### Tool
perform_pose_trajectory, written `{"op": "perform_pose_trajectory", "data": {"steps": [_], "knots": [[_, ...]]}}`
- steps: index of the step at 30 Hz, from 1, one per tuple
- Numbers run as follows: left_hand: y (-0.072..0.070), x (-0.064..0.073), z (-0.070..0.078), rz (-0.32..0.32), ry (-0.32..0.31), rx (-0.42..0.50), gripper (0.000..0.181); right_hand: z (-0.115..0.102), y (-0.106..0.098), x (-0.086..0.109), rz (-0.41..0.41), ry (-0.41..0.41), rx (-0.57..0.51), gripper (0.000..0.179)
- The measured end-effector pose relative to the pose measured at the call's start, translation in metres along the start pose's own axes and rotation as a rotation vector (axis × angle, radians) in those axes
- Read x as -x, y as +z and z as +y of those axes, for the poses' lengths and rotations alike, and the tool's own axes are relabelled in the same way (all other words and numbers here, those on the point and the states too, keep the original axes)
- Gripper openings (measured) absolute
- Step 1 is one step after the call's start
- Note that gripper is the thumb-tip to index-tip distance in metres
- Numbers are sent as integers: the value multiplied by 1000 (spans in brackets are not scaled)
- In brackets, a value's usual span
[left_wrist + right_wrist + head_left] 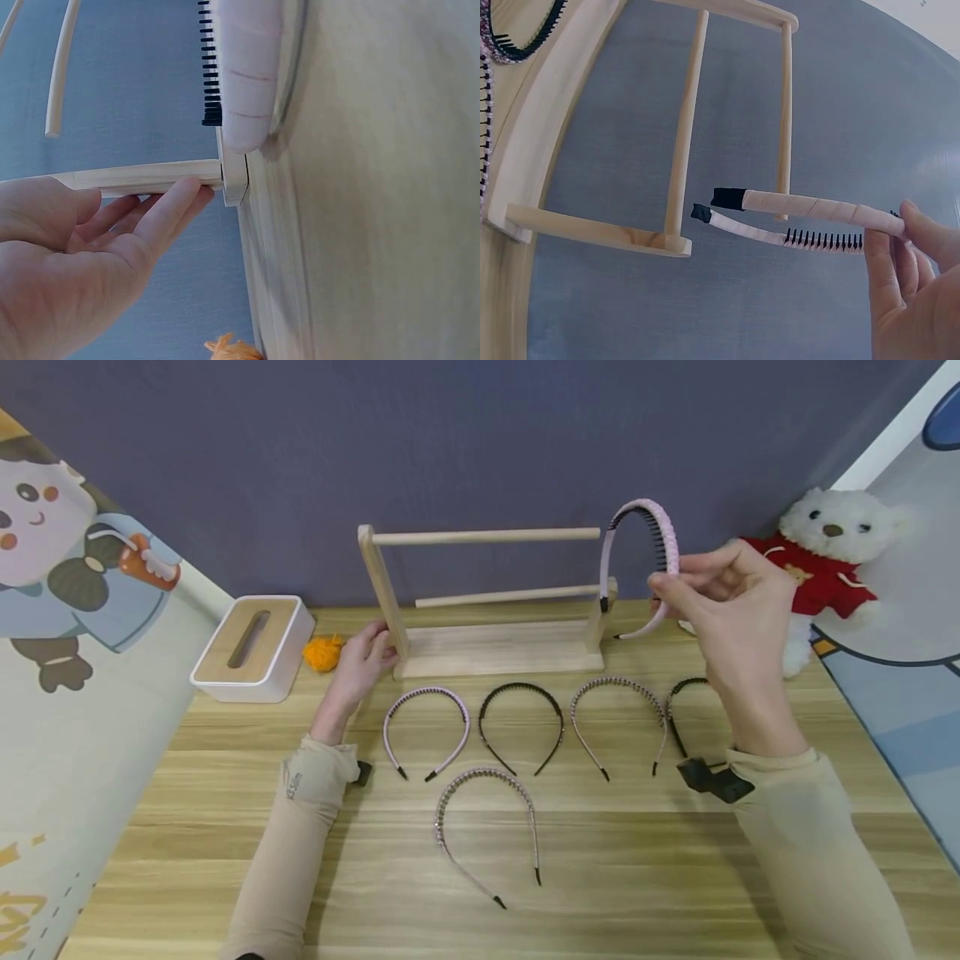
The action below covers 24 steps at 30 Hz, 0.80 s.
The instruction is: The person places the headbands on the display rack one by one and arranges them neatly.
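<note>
Between right thumb and fingers, my right hand (738,597) pinches a pale pink headband (670,539) by one side. Black comb teeth line its inside, and its black tips point down. It hangs in the air by the free end of the upper rod of a wooden rack (495,647); the right wrist view shows that rod (784,127) behind the headband's arms. My left hand (363,660) holds the rack's left post (150,176) low down, thumb and some fingers on either side. The lower rod (517,596) starts from the shorter right post. Both rods are bare.
Several headbands lie before the rack: lilac (427,689), black (521,685), beaded (618,680), a black one (672,718) partly behind my right arm, and another beaded one (483,771) nearer. A tissue box (281,664) and orange yarn (322,653) stand left, a white teddy bear (832,568) right.
</note>
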State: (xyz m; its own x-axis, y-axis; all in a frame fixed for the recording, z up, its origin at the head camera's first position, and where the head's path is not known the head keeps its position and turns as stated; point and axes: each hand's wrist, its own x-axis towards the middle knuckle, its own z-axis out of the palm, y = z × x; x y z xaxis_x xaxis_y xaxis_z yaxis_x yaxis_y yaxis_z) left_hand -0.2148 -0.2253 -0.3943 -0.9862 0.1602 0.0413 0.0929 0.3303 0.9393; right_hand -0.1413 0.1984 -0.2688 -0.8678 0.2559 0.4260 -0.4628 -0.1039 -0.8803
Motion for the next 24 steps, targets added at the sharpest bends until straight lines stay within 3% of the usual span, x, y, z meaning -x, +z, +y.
{"op": "perform_pose_trajectory", "data": {"steps": [8, 17, 24], "knots": [[0, 0, -1, 6, 6, -7, 46, 3, 7, -9, -24, -18, 4, 20], [0, -1, -2, 1, 3, -9, 47, 6, 18, -16, -35, -9, -69, 20], [1, 0, -2, 2, -7, 6, 47, 6, 29, -17, -55, -11, -33, 20]]}}
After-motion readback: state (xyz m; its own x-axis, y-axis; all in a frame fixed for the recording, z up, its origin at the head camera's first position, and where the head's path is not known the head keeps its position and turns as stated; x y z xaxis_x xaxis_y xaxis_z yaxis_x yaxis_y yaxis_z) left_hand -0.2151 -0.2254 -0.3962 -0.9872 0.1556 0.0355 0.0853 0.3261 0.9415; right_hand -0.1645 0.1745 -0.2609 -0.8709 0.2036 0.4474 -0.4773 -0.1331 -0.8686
